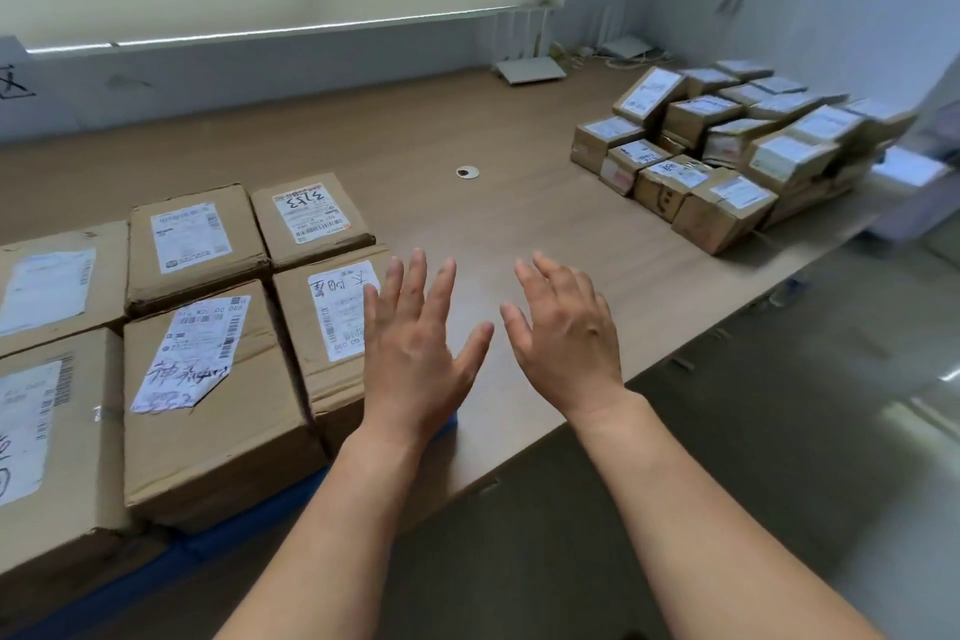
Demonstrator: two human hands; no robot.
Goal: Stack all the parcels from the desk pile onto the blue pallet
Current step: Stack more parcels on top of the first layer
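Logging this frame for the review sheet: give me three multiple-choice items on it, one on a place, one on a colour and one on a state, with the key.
1. Where on the desk does the parcel pile lie?
A. far right
B. near left
C. middle

2. What colour is the pallet under the large boxes?
A. red
B. blue
C. grey

3. How are the left hand and right hand?
A. both grip one parcel
B. the left holds a box
C. both open, empty

Key:
1 A: the pile sits at the desk's far right edge.
2 B: a blue rim shows beneath the boxes.
3 C: the fingers are spread above the desk and hold nothing.
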